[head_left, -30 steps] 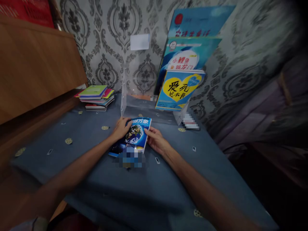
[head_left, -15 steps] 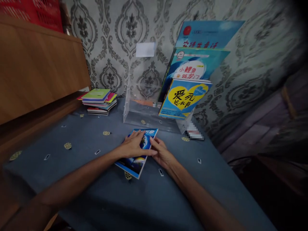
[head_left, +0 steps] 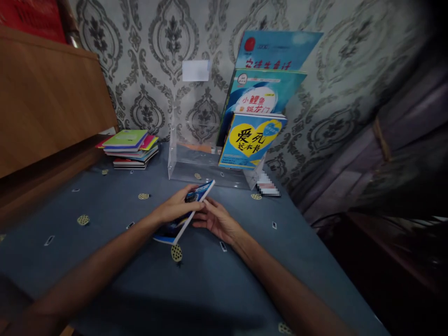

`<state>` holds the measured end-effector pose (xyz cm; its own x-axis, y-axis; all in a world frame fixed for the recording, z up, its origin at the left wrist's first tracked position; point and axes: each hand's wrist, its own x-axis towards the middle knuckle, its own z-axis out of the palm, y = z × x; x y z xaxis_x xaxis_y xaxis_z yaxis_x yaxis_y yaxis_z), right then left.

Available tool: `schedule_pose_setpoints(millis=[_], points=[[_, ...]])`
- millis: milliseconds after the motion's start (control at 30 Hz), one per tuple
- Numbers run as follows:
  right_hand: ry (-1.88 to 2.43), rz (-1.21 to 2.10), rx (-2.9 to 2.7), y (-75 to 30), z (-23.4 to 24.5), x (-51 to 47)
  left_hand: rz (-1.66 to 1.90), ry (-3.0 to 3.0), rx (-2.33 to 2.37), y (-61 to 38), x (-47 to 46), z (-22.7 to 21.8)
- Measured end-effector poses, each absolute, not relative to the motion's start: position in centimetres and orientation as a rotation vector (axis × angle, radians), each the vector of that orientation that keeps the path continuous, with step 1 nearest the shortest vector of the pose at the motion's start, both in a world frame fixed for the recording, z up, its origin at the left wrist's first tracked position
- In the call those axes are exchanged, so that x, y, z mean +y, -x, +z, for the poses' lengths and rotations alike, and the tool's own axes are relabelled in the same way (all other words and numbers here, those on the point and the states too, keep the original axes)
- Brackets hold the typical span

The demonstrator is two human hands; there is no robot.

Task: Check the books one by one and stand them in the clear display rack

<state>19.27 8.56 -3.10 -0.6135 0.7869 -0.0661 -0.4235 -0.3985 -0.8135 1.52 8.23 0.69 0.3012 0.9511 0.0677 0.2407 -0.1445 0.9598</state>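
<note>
Blue cloth covers the desk (head_left: 108, 205), and the blue book (head_left: 200, 192) sits near its middle, just in front of the clear rack (head_left: 182, 163). The book is tilted: its lower left edge rests on the cloth and its right edge stands raised, showing the white page block. The left hand (head_left: 175, 211) lies across the cover with fingers curled over the raised edge, which steadies the book against sliding. The right hand (head_left: 219, 223) meets that same edge, thumb on top and fingers apparently beneath, a light pinch that carries the tilt; the fingertips are partly hidden. The rack stands against the patterned wall and holds three books in steps, the yellow-heart book (head_left: 250, 140) lowest, the teal book (head_left: 261, 95) behind it and the top book (head_left: 276, 49) highest, so each cover shows above the one in front. A stack of books (head_left: 129, 148) lies flat to the left, beside the wooden panel (head_left: 45, 93), well apart from both hands.
</note>
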Motion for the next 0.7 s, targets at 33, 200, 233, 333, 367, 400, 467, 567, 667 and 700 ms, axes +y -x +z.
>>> schedule_pose_setpoints(millis=[33,200,233,333,367,400,467,567,667,700], points=[[0.573,2.065,-1.027,-19.2,-3.1,8.6,0.939,-1.601,1.109,-1.4,8.4,0.7],[0.553,2.071,-1.043,-18.8,-3.4,8.6,0.957,-1.578,1.097,-1.3,8.5,1.2],[0.547,2.067,-1.041,-18.8,-3.4,8.6,0.952,-1.581,1.093,-1.3,8.4,1.5],[0.528,2.055,-1.034,-18.8,-3.3,8.6,0.898,-1.635,1.1,-1.2,8.1,2.5],[0.523,2.052,-1.033,-18.8,-3.2,8.6,0.878,-1.664,1.108,-1.2,8.0,2.9],[0.519,2.051,-1.034,-18.9,-3.1,8.6,0.864,-1.693,1.116,-1.2,7.9,3.3],[0.513,2.049,-1.032,-19.1,-2.9,8.6,0.852,-1.744,1.124,-1.2,7.7,3.8],[0.534,2.047,-1.02,-19.3,-2.9,8.9,0.805,-1.842,1.122,-1.5,7.5,3.6],[0.613,2.038,-0.993,-19.5,-3.1,9.3,0.66,-2.074,1.153,-1.6,7.3,2.8],[0.656,2.02,-0.985,-19.5,-3.2,9.4,0.59,-2.174,1.159,-1.5,7.2,2.7]])
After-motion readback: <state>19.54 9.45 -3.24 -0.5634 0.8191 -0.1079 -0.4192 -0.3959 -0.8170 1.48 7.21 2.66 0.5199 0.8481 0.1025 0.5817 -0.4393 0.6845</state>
